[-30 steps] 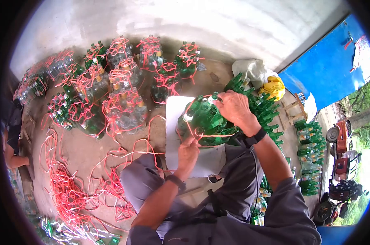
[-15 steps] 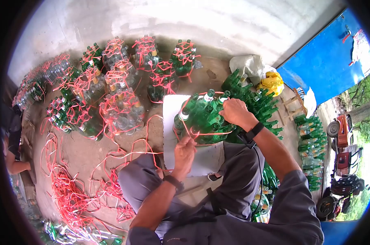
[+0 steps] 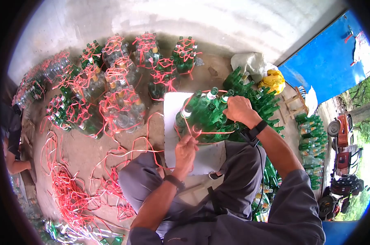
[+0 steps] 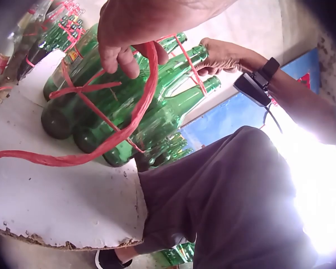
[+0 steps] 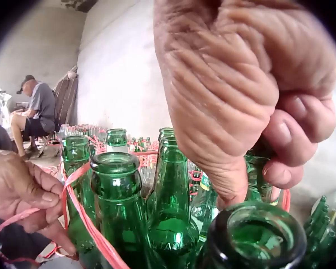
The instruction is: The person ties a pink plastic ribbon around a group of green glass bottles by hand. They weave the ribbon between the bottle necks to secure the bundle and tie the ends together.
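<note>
A cluster of upright green glass bottles (image 3: 203, 112) stands on a white board (image 3: 207, 161) in front of the person's knees. Red plastic strap (image 4: 151, 87) loops around the cluster and crosses its near side. My left hand (image 3: 185, 153) pinches the strap at the near left of the bottles, a length of it trailing away below. On the far right side, my right hand (image 3: 240, 110) has its thumb and curled fingers around a bottle neck (image 5: 257, 174), just behind a nearer open bottle mouth (image 5: 257, 232). Its palm hides part of that neck.
Strapped bottle bundles (image 3: 123, 110) fill the floor at left and back. A tangled strap heap (image 3: 70, 196) lies at left. Loose green bottles (image 3: 266, 110) crowd the right, near a yellow bag (image 3: 273, 81) and white sack (image 3: 248, 65). Another person (image 5: 42, 106) sits farther off.
My right hand has shifted from over a bottle top to the right, uncovering more bottle mouths. My left hand keeps hold of the strap in nearly the same place.
</note>
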Motion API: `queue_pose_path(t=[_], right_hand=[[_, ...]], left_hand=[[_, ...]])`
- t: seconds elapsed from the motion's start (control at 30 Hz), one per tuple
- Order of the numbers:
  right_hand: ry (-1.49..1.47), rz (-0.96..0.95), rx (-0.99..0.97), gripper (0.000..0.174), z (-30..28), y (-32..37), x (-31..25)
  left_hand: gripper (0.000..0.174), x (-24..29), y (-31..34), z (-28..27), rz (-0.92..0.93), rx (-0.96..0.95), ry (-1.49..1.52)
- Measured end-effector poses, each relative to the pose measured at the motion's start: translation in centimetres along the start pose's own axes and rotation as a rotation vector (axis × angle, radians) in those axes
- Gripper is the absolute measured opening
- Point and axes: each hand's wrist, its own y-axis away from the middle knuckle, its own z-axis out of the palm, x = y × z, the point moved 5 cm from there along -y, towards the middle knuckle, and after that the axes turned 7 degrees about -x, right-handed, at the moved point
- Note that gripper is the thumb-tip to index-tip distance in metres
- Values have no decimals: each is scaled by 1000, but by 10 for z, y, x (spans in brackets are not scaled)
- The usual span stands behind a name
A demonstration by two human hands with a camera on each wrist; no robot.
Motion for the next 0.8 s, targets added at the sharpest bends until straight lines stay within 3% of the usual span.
queue_pose_path(t=[0.2,0.37,0.5,0.57,0.67,0.8], right_hand=[[40,-45,-37,21,1,-3,-1],[209,-208,-10,13,0,3,-20],[188,-197,26,13,1,5,-13],[144,-126,29,27,6,0,-6],[75,-50,-9,28,3,1,-1],[64,-4,-41,17,-2,1,-2]], left_hand=[[28,-6,-3,-2,15,19,-30],[29,-8,-2,-5,-9,-22,-25],[29,3,1,-1,-8,2,-43],[29,2,-1,-3,-16,-13,-46],[28,-3,-1,-5,-23,-20,-58],[27,-1,-3,-3,7,-9,-47]])
